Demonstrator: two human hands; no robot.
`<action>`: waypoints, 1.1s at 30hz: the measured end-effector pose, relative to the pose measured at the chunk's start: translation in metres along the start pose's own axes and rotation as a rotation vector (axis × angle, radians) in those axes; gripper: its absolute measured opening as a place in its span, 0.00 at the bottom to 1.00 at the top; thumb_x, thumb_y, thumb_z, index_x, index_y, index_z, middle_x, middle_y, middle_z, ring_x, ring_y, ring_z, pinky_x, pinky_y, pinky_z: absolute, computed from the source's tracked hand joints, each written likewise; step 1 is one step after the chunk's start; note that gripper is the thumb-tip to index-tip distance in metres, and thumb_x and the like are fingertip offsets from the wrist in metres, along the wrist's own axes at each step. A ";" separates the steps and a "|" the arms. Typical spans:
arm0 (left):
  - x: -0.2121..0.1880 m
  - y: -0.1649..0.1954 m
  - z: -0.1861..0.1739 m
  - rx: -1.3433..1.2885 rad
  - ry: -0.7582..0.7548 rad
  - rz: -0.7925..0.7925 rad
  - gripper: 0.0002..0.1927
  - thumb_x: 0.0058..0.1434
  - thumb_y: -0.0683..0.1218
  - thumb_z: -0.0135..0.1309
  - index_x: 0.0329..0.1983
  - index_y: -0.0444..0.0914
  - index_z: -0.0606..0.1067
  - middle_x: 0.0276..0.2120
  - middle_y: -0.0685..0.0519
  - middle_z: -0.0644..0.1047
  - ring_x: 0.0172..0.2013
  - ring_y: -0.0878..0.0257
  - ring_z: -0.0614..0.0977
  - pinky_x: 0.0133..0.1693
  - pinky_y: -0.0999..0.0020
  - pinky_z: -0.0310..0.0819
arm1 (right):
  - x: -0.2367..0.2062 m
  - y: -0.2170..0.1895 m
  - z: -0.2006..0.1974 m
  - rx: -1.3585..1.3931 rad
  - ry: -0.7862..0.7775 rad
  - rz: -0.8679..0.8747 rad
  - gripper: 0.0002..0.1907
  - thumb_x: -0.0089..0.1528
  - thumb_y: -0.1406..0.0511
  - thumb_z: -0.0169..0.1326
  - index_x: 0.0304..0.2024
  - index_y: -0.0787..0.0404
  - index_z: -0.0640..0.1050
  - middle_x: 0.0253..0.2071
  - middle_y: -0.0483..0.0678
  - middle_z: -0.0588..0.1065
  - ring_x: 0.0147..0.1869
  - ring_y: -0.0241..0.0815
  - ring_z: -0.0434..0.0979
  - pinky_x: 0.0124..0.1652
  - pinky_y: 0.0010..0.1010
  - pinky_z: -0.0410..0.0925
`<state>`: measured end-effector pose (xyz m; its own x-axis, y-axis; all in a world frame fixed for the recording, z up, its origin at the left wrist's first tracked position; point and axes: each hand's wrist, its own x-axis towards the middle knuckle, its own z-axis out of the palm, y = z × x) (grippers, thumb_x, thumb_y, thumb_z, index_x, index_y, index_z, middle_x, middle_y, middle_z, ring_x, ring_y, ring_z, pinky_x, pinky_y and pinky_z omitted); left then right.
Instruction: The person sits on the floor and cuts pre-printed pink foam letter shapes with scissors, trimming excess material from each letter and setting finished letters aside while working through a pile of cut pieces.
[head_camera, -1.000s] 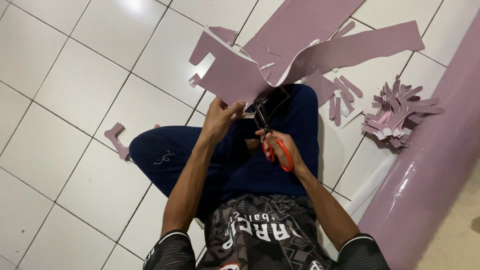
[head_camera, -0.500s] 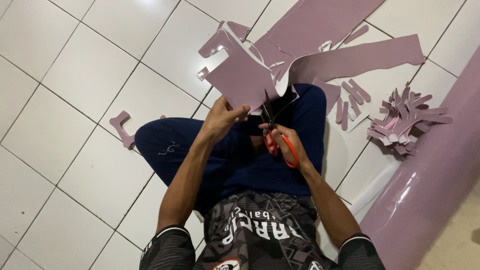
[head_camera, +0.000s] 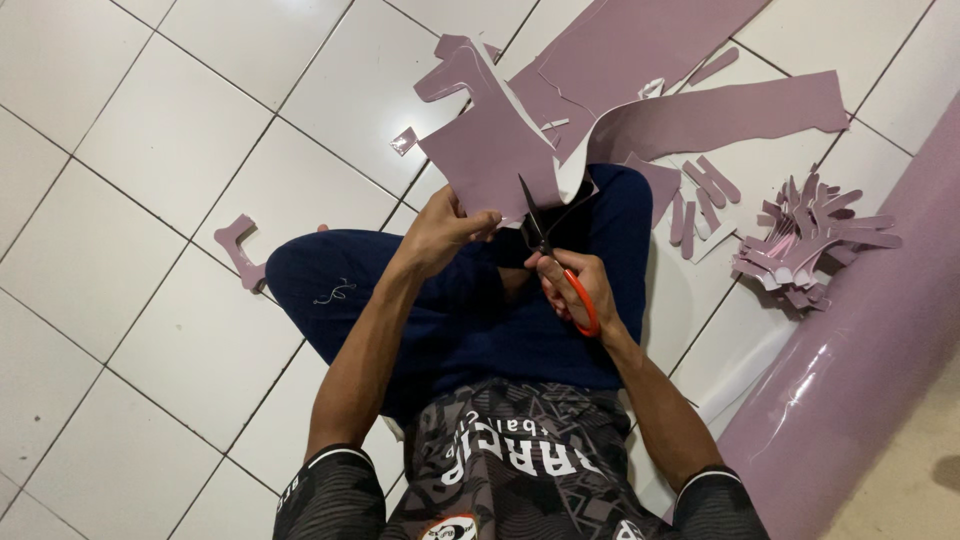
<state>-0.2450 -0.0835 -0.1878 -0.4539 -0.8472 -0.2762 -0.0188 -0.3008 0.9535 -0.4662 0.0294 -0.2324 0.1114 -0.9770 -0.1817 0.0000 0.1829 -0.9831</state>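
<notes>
The fingers of the right hand (head_camera: 578, 285) were clenched through the orange handles of a pair of scissors (head_camera: 548, 252), whose dark blades stood parted and pointed up into the near edge of a mauve sheet piece (head_camera: 490, 160). The fingers of the left hand (head_camera: 440, 232) were grasping that same piece by its near edge, just left of the blades, holding it up over the person's crossed legs in dark blue trousers (head_camera: 440, 310).

Beyond the held piece, larger offcuts of the same mauve sheet (head_camera: 640, 60) lay on the white tiled floor (head_camera: 150, 150), their edges already cut into curves and notches. To the right, a few narrow strips (head_camera: 700, 190) lay flat, and farther right a heap of cut-out shapes (head_camera: 810, 240) was piled near a big roll of mauve material (head_camera: 860, 370) running along the right side. A single small cut shape (head_camera: 242, 250) lay on the floor at the left, touching or just beside the knee.

Judging by the heap, many shapes seemed finished, while the piece in hand was only partly cut and uncut material remained on the floor and the roll.
</notes>
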 end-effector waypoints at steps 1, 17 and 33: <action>0.001 -0.001 0.000 0.005 0.000 -0.002 0.16 0.58 0.40 0.61 0.47 0.30 0.71 0.27 0.51 0.77 0.27 0.66 0.79 0.30 0.74 0.74 | 0.000 -0.001 0.000 -0.005 0.008 0.011 0.27 0.66 0.47 0.52 0.38 0.66 0.80 0.15 0.39 0.66 0.14 0.26 0.63 0.14 0.20 0.58; 0.020 0.003 0.042 0.022 0.247 0.419 0.23 0.66 0.40 0.59 0.64 0.34 0.72 0.51 0.45 0.79 0.40 0.61 0.86 0.41 0.67 0.87 | -0.015 -0.007 0.010 0.060 0.105 -0.109 0.31 0.67 0.42 0.48 0.50 0.63 0.78 0.24 0.39 0.68 0.25 0.26 0.69 0.24 0.18 0.63; 0.007 0.039 0.038 0.150 0.051 0.383 0.22 0.64 0.40 0.60 0.62 0.39 0.75 0.42 0.48 0.82 0.40 0.60 0.88 0.42 0.67 0.90 | -0.012 -0.029 -0.001 -0.180 0.090 -0.107 0.35 0.64 0.39 0.48 0.51 0.61 0.80 0.22 0.37 0.68 0.24 0.25 0.67 0.26 0.18 0.63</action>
<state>-0.2823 -0.0845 -0.1483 -0.4085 -0.9072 0.1003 0.0116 0.1047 0.9944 -0.4683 0.0363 -0.2021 0.0312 -0.9971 -0.0692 -0.1710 0.0629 -0.9833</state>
